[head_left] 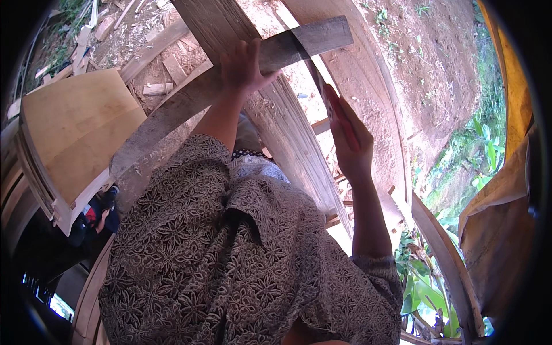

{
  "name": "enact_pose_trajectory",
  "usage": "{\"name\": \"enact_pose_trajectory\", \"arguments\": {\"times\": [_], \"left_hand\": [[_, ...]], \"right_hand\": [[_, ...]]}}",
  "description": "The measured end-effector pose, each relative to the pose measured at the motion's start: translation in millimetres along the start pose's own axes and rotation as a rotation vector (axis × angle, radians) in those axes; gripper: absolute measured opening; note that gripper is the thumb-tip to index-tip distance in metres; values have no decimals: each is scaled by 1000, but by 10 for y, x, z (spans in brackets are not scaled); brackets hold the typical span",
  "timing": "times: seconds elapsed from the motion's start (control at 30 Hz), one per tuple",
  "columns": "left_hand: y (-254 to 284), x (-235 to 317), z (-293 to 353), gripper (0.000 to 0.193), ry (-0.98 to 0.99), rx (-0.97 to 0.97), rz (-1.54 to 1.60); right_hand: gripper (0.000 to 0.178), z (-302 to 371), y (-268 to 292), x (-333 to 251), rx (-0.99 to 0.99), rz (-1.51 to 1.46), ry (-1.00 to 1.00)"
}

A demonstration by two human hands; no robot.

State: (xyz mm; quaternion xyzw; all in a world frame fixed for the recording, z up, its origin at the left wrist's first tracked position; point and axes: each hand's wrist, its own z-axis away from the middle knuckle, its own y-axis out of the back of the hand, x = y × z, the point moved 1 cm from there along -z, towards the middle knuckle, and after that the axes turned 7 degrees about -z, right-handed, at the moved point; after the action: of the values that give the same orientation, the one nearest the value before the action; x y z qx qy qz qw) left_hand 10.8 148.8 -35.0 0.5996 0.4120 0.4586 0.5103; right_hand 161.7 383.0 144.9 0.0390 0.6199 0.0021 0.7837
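A long grey wooden plank (163, 122) lies crosswise over a thick wooden beam (290, 129). My left hand (241, 68) grips the plank where it crosses the beam, fingers over its far edge and thumb spread to the right. Closed around the reddish handle of a handsaw (315, 73) is my right hand (352, 141), to the right of the beam. The dark blade slants up and left from the handle and meets the plank near its right end. How deep the blade sits in the wood I cannot tell.
Wood offcuts (172, 69) and shavings litter the ground at the far left. A wide pale board (83, 109) stands at left, with a person (100, 213) partly visible below it. Another broad plank (368, 86) runs along the right. Yellow-brown sheeting (497, 218) hangs at far right.
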Motion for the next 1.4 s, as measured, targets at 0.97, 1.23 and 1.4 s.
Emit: {"name": "enact_pose_trajectory", "arguments": {"times": [0.97,1.23,1.4], "left_hand": [[-3,-52,-10,94,-9,-45,-32],[60,-79,17,94,-43,104,73],[76,-61,63,91,-30,60,141]], "right_hand": [[45,164,54,85,36,66,-11],[46,675,156,-405,96,219,-49],[40,-616,-243,140,-37,164,151]]}}
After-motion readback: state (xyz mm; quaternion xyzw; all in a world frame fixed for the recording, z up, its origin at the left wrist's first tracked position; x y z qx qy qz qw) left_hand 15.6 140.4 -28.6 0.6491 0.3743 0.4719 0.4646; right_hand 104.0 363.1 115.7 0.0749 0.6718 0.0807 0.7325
